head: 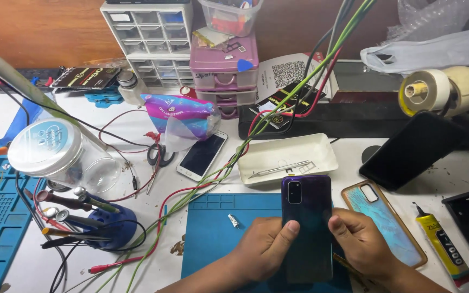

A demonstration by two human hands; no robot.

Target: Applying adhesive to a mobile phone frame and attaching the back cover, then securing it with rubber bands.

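Hands at the bench: I hold a dark purple smartphone (306,228) back-side up over the blue work mat (218,228), my left hand (264,247) clasping its left edge with the thumb laid across the back, my right hand (356,241) gripping the right edge the same way, fingers curled under. That two-sided grip keeps the glossy back level and square to me, likely so that I can look it over. The phone lies lengthwise toward 12 o'clock, its rectangular camera block near the top left corner, the glass shading from violet to deep blue-black. Directly at 12 o'clock beyond it sits a white tray (289,157) holding tweezers (278,169), within reach. At 3 o'clock lies a clear phone case (384,220) with a tan rim, and past it a yellow tube of glue (443,247). At 9 o'clock a blue tool holder (109,230) bristles with screwdrivers. A second white phone (202,154) rests at 11 o'clock.
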